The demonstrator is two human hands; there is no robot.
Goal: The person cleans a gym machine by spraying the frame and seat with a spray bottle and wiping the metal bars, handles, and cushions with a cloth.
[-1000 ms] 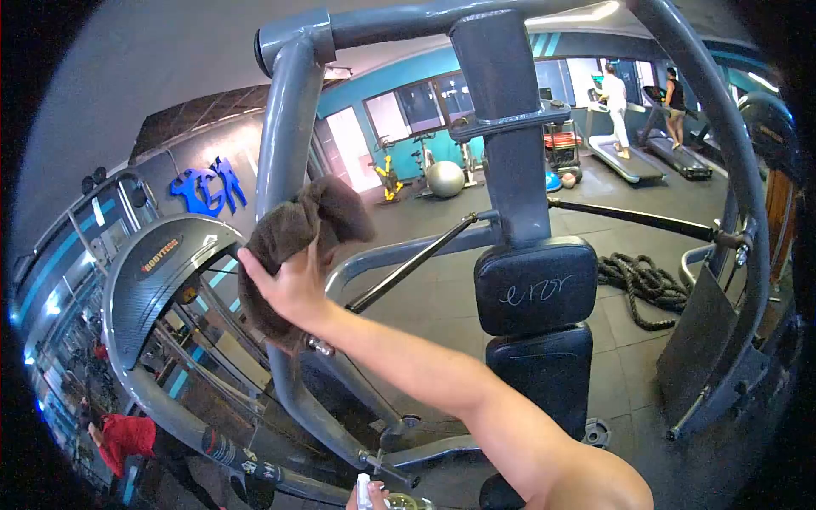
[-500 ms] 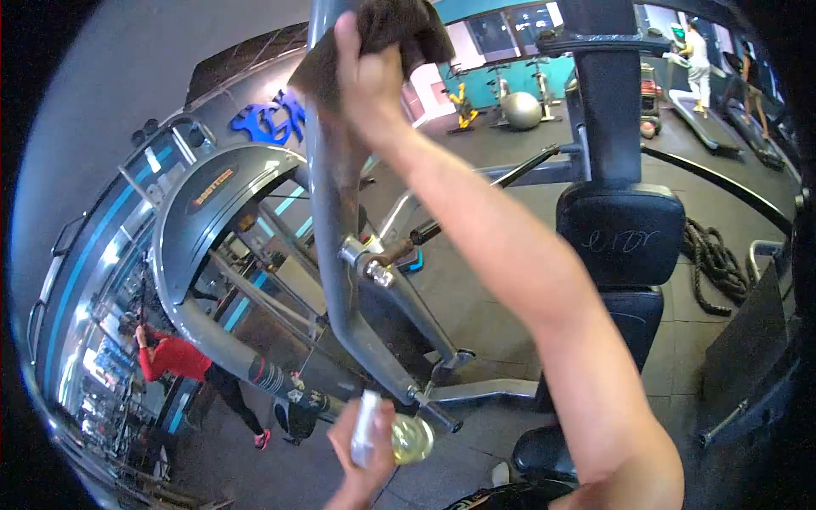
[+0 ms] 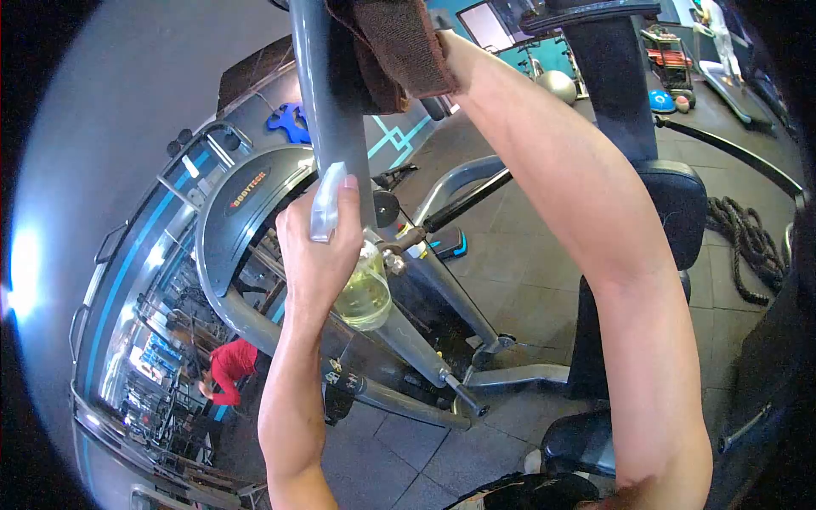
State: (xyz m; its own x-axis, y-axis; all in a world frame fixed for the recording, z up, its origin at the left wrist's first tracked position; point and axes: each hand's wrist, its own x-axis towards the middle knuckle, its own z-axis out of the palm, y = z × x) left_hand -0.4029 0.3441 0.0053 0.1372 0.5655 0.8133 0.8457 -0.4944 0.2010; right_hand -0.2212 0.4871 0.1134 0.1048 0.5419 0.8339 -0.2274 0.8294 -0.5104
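My left hand (image 3: 319,246) is closed around the neck of a spray bottle (image 3: 365,297) with pale yellow liquid and a whitish trigger head. The bottle is in front of the gym machine's grey frame tube (image 3: 327,102), its head pointing upward. At the top of the view, a dark brown cloth (image 3: 408,47) drapes over my right hand (image 3: 456,66) beside the upper part of that tube. The cloth hides the fingers; only the wrist end of the hand shows.
A black padded seat (image 3: 578,442) and backrest (image 3: 671,212) stand at the right. Coiled rope (image 3: 744,246) lies on the floor beyond. Another machine (image 3: 246,212) is at the left, near a person in a red top (image 3: 231,370). Another person (image 3: 721,38) is on a treadmill.
My left hand has risen with the spray bottle to the frame tube. My right hand and the cloth have shifted to the tube's right side. The camera view has turned slightly.
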